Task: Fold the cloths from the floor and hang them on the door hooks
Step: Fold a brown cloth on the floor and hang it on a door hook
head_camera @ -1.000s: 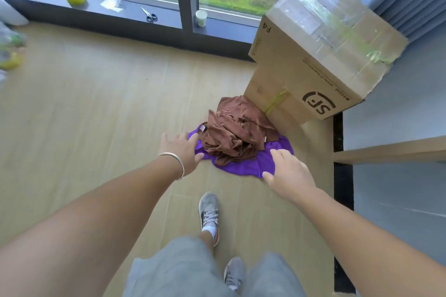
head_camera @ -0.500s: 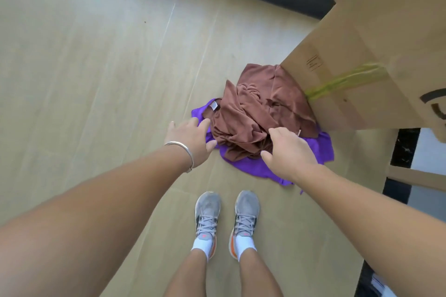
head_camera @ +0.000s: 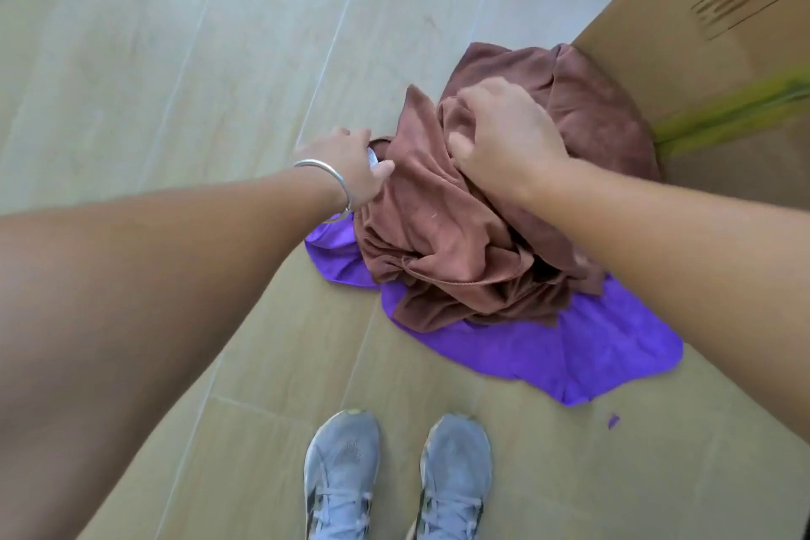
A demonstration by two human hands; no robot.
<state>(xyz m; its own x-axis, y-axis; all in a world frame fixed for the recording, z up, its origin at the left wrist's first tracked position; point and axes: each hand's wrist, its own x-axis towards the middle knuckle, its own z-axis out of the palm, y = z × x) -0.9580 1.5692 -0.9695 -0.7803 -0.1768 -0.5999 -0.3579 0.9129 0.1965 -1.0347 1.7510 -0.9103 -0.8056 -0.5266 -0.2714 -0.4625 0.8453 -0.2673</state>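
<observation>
Two bare hands work a crumpled brown cloth [head_camera: 456, 232] heaped on a flat purple cloth [head_camera: 570, 346] on the floor: right hand [head_camera: 508, 140] clutching a fold, left hand [head_camera: 350, 167] (silver bangle [head_camera: 326, 175]) gripping its edge.

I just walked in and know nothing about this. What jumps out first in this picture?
A crumpled brown cloth lies heaped on a bright purple cloth on the floor, against a big cardboard box at the right. The right hand digs into the top of the brown heap, while the left hand, with a silver bangle on its wrist, grips its left edge. Grey sneakers stand below.
</observation>
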